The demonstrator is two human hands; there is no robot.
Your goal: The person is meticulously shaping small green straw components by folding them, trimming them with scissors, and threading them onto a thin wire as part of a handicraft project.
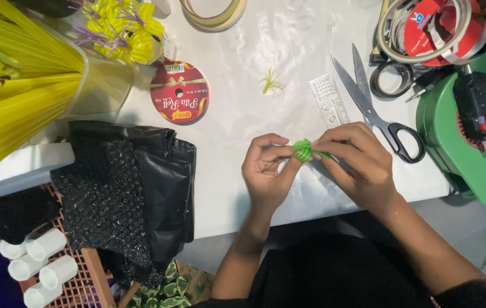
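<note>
Both my hands meet over the white table (288, 51) near its front edge. Between their fingertips is a small green ribbon piece (303, 150), folded into loops. My left hand (266, 171) pinches its left side with thumb and fingers. My right hand (357, 162) grips its right end, where a short green tail sticks out toward the palm. Part of the ribbon is hidden by my fingers.
Black-handled scissors (380, 114) and a clear ruler (329, 101) lie just beyond my right hand. A red ribbon spool (180, 92), a tiny yellow-green ribbon scrap (270, 82), tape rolls (425, 28), a green device (471, 131), yellow strips (20, 74) and black bubble wrap (123, 188) surround the area.
</note>
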